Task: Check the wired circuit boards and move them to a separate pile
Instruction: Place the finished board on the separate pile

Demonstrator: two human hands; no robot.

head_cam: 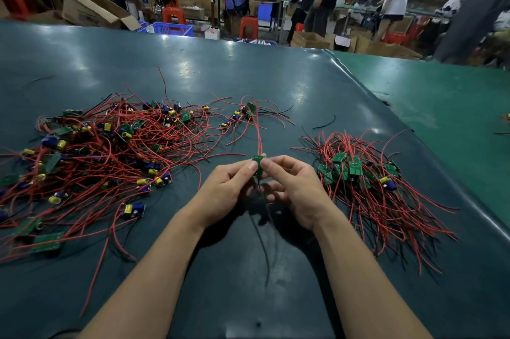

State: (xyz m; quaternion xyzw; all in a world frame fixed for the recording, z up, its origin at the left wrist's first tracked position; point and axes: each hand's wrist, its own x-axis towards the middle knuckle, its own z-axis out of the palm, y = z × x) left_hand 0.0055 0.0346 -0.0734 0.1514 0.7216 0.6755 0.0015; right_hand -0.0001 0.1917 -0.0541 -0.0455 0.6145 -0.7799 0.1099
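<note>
A small green circuit board [258, 165] is held between both hands above the dark green table [248, 76]. My left hand [229, 186] pinches its left edge, and my right hand [289, 186] pinches its right edge. Two red wires rise from the board's top and black wires hang below it. A big tangled pile of wired boards [105, 150] with red leads, blue and yellow parts lies to the left. A smaller, tidier pile of boards [367, 181] lies to the right, green sides up.
A few loose wired boards [242, 115] lie behind my hands. A stray black wire [325, 123] rests on the mat. The table's raised edge [414, 150] runs diagonally at the right. Workers, red stools and cardboard boxes [91, 7] fill the background.
</note>
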